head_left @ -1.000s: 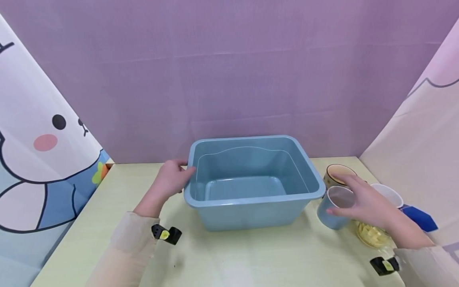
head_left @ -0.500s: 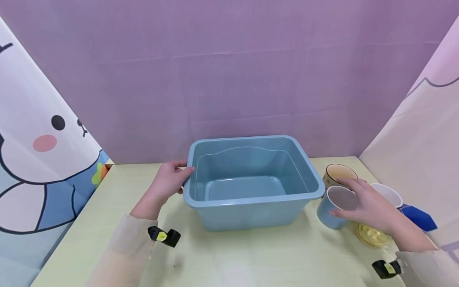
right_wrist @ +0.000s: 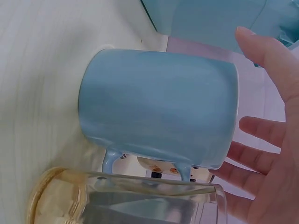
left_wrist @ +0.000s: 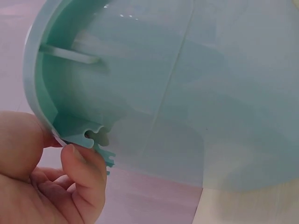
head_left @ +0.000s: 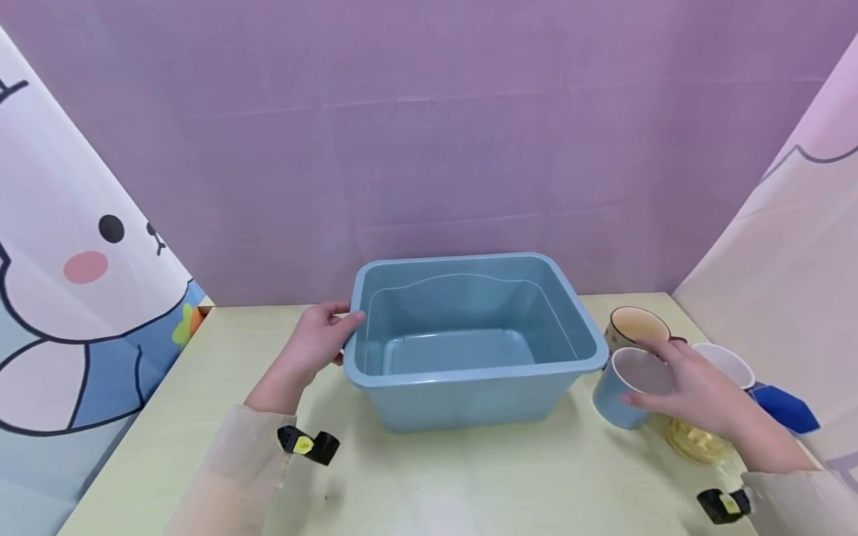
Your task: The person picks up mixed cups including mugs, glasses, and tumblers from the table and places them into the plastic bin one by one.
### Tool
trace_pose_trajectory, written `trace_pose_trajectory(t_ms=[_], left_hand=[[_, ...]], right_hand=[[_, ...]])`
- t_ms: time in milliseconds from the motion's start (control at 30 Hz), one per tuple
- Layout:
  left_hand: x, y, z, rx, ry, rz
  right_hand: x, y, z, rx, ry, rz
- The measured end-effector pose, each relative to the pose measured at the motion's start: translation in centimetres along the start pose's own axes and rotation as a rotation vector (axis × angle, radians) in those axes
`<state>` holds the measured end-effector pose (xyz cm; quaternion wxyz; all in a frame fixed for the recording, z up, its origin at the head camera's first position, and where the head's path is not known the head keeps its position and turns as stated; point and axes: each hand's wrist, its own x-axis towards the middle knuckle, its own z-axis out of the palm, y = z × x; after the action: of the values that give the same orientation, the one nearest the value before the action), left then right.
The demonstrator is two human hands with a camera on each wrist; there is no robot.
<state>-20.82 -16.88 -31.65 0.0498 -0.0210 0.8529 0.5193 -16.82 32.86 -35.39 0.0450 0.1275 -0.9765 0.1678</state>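
Observation:
In the head view a blue plastic basin point(head_left: 462, 406) stands mid-table, its inside bare. My left hand point(head_left: 315, 342) holds its left rim, thumb on top; the left wrist view shows the fingers point(left_wrist: 84, 170) curled at the rim's underside. At the right, my right hand point(head_left: 697, 387) is over a light blue mug point(head_left: 611, 398). Its fingers point(right_wrist: 247, 158) are spread around the mouth of that mug in the right wrist view, and I cannot tell whether they touch it. The mug's handle faces a clear glass with an amber base point(right_wrist: 51, 200).
Behind the blue mug is a cream mug point(head_left: 640, 326) with a dark rim. A white cup point(head_left: 727, 365) and a dark blue angular object point(head_left: 784, 408) lie farther right, partly behind my hand. A purple cloth point(head_left: 442, 149) hangs behind the table.
My right hand has shifted slightly to the right over the mugs. The basin and the mugs stay where they were, and my left hand keeps its hold.

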Motion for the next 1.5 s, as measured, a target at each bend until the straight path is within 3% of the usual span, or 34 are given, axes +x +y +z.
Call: trace_pose_trajectory(t_ms=[467, 1500], left_hand=[[-0.1, 0.1, 0.0, -0.026, -0.009, -0.016], [-0.6, 0.1, -0.3, -0.048, -0.009, -0.027]], right_hand=[[-0.2, 0.5, 0.2, 0.003, 0.019, 0.013], [-0.2, 1.1, 0.7, 0.024, -0.057, 0.124]])
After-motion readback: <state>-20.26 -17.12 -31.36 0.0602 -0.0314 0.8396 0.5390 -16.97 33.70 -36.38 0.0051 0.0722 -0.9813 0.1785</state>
